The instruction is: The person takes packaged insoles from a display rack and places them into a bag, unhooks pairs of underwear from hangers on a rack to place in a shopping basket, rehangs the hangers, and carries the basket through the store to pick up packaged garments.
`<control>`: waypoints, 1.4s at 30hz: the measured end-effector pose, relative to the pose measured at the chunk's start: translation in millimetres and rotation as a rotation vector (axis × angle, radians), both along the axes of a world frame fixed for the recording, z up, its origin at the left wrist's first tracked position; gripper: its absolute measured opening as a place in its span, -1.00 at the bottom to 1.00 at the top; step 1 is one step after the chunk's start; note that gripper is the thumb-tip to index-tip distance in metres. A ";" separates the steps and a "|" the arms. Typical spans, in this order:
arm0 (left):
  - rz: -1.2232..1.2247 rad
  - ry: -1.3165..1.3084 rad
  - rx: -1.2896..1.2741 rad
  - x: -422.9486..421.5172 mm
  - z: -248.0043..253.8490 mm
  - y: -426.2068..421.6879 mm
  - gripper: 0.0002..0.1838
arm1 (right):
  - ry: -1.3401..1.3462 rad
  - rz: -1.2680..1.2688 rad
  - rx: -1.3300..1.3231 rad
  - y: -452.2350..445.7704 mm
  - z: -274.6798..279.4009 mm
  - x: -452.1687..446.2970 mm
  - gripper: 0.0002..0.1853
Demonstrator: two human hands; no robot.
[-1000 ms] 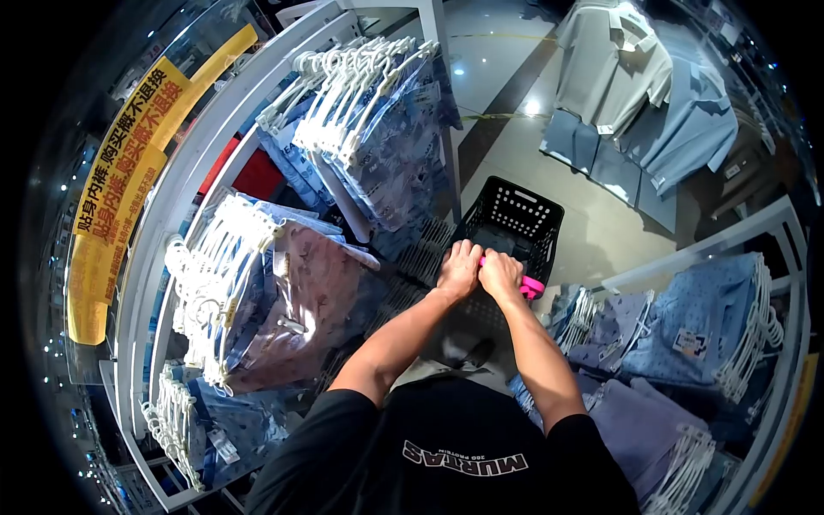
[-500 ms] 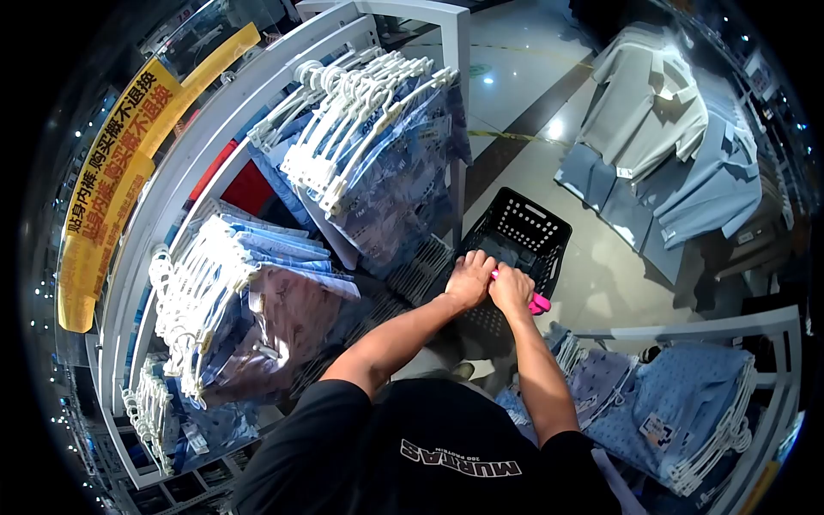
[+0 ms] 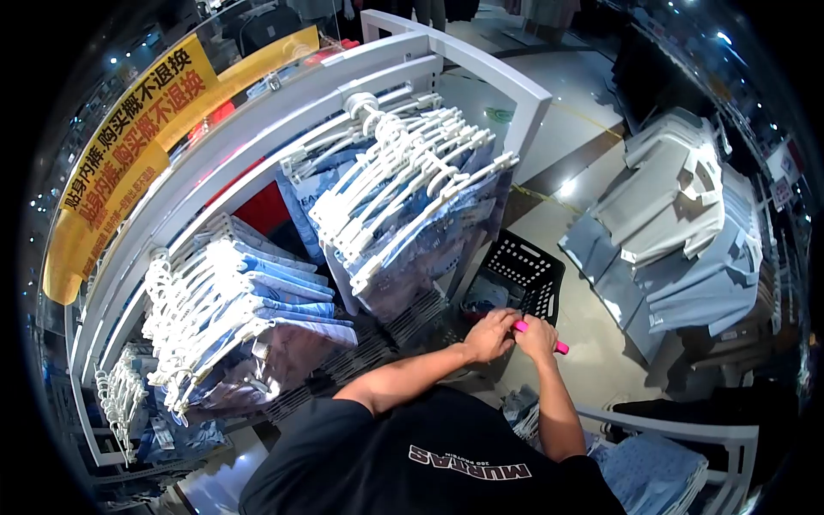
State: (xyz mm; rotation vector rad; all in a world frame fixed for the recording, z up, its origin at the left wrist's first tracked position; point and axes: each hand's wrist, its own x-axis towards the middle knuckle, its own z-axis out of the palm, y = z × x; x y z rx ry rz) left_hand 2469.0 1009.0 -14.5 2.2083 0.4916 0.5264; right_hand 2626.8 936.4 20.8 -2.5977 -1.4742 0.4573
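Note:
A bright pink handle is gripped in front of my body. My right hand is wrapped round it, and its end sticks out on the right. Close beside it, my left hand is closed on the left part of the same handle. Just beyond both hands is a black shopping basket with perforated walls, standing low by the floor. Some dark bluish items lie inside it, too shadowed to name. The join between handle and basket is hidden by my hands.
On the left, a white rack bears blue and pink garments on white hangers. Beige shirts and light blue shirts hang at right. Another white rack with blue clothes is near my right side. A yellow sign runs along the left.
The view has shifted, so the left rack looks nearer and further right. My hands and the pink handle sit slightly lower in view, still together. The lower right rack has slid downward in view.

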 end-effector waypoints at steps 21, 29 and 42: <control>1.406 -0.236 -0.332 -93.3 53.8 -6.2 -0.83 | 0.118 0.529 -0.106 58.9 8.3 146.7 -0.54; 1.725 -0.521 0.145 -105.6 123.0 3.8 -0.30 | 0.300 0.677 -0.409 100.0 38.3 171.9 -0.37; 1.358 -0.710 -0.286 -100.5 147.5 -23.2 -0.70 | 0.869 0.857 1.012 161.4 219.3 10.0 -0.64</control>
